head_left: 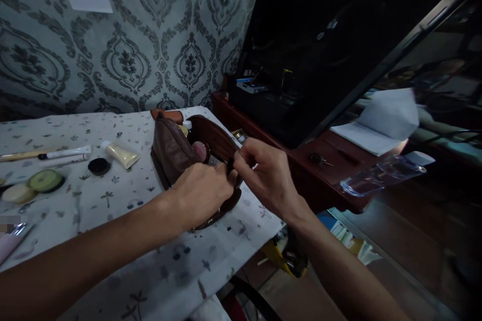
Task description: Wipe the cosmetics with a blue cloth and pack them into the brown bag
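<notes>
Hands (205,190) grip brown pouch (176,153).

Patterned table (113,241) bears brown pouch (169,153), tubes, compacts.

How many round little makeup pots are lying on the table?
3. A black pot sits beside the cream tube; a green one and a pale one lie together near the left edge. The brown bag may hide more.

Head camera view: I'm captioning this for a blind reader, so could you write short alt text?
Two bare hands work at the near end of a brown leather pouch on a patterned tablecloth: the left hand steadies it while the right hand pinches a small dark pull. Cosmetics, including a cream tube, lie to the left.
</notes>
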Tool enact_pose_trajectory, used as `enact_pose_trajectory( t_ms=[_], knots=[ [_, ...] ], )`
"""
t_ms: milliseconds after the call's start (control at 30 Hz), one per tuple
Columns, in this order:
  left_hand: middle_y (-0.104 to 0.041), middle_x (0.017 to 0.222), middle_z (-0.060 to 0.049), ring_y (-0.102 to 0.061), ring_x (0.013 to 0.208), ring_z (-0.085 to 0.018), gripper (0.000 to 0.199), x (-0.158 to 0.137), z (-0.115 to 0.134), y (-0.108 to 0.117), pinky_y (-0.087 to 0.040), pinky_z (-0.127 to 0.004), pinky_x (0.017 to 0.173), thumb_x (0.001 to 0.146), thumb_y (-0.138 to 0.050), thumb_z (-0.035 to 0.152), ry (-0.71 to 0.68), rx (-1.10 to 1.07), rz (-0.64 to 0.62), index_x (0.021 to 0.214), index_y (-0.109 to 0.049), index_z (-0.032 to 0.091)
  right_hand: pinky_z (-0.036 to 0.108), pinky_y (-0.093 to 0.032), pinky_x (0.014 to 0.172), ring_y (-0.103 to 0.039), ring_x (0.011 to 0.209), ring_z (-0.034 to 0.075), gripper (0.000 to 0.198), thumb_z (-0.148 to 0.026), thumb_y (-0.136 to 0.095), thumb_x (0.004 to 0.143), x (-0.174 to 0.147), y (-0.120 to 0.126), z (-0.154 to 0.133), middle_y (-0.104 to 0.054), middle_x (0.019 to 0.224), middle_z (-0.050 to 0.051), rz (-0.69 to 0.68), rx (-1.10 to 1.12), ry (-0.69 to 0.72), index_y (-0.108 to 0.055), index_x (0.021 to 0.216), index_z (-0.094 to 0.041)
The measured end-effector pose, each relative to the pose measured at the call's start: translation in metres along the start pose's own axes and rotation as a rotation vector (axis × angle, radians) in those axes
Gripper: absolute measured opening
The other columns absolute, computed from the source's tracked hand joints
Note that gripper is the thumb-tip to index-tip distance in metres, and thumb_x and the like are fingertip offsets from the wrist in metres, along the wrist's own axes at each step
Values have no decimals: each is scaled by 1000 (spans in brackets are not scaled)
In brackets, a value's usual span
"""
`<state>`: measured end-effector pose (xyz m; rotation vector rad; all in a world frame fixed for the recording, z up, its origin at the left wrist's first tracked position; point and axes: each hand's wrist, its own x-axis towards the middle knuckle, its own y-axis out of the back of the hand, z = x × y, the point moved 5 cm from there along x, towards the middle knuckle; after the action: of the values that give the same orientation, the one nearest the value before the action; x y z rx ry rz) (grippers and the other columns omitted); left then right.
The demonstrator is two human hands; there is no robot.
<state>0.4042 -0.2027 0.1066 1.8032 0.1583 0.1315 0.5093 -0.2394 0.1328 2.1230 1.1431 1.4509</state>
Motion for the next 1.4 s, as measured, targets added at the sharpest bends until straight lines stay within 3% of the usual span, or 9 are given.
enact_pose_trajectory(
  t_ms=[100, 200, 300, 367, 467, 567, 767, 1100, 1400],
  knots=[
    [-66, 101, -14, -70, 72, -24, 46, 0, -1, 0, -51, -30, 52, 88, -57, 13, -10, 14, 0, 133, -51, 10, 26, -30, 53, -38, 54, 10, 27, -21, -51, 85, 3, 9, 1, -43, 58, -4, 43, -28, -13, -38, 61, -21],
    [-65, 103, -13, -70, 71, -23, 47, -5, -3, 3, -50, -30, 54, 84, -61, 12, -4, 22, 21, 130, -52, 11, 26, -37, 55, -46, 58, 12, 26, -30, -54, 89, -3, 10, 24, -51, 65, -1, 122, -17, -125, -47, 66, -21],
    [-63, 100, -9, -67, 67, -19, 31, -16, -8, 6, -47, -28, 53, 80, -61, 8, 10, -8, 53, 111, -58, 13, 30, -49, 66, -61, 76, 17, 25, -43, -54, 93, -18, -3, 46, -65, 86, 5, 88, 102, -206, -60, 91, -19],
    [-61, 96, -7, -62, 60, -14, 16, -28, -12, 9, -42, -24, 48, 87, -54, 9, 19, -57, 87, 100, -59, 14, 37, -54, 82, -65, 96, 22, 38, -49, -51, 95, -30, -16, 52, -69, 108, 10, 4, 178, -211, -59, 114, -18],
    [-59, 99, -7, -54, 55, -9, 14, -46, -17, 12, -37, -22, 45, 96, -49, 22, 27, -169, 144, 102, -60, 15, 48, -45, 105, -56, 126, 28, 56, -55, -50, 95, -45, -31, 53, -58, 138, 15, -75, 204, -208, -49, 138, -20],
    [-57, 105, -8, -55, 60, -10, 29, -59, -17, 10, -38, -22, 45, 92, -62, 33, 21, -205, 166, 114, -56, 16, 50, -37, 115, -44, 139, 29, 64, -57, -48, 95, -55, -39, 53, -46, 151, 14, -88, 234, -193, -40, 148, -21],
    [-52, 98, -6, -59, 66, -13, 26, -62, -11, 0, -37, -20, 43, 96, -53, 25, 67, -131, 266, 120, -51, 14, 50, -33, 117, -39, 143, 29, 74, -65, -44, 93, -62, -46, 60, -40, 156, 13, -95, 308, -120, -33, 153, -23],
    [-51, 96, -6, -60, 70, -15, 28, -71, -8, -6, -36, -20, 43, 99, -46, 27, 125, -70, 342, 125, -48, 17, 48, -34, 117, -37, 144, 28, 74, -66, -37, 95, -69, -52, 62, -37, 157, 13, -45, 337, -107, -28, 154, -22],
    [-54, 93, -5, -59, 65, -12, 35, -81, -3, -6, -43, -20, 45, 102, -37, 26, 125, -63, 446, 134, -43, 14, 52, -34, 117, -36, 144, 29, 70, -51, -53, 94, -68, -50, 64, -37, 157, 12, -61, 292, -127, -27, 154, -25]
  ],
)
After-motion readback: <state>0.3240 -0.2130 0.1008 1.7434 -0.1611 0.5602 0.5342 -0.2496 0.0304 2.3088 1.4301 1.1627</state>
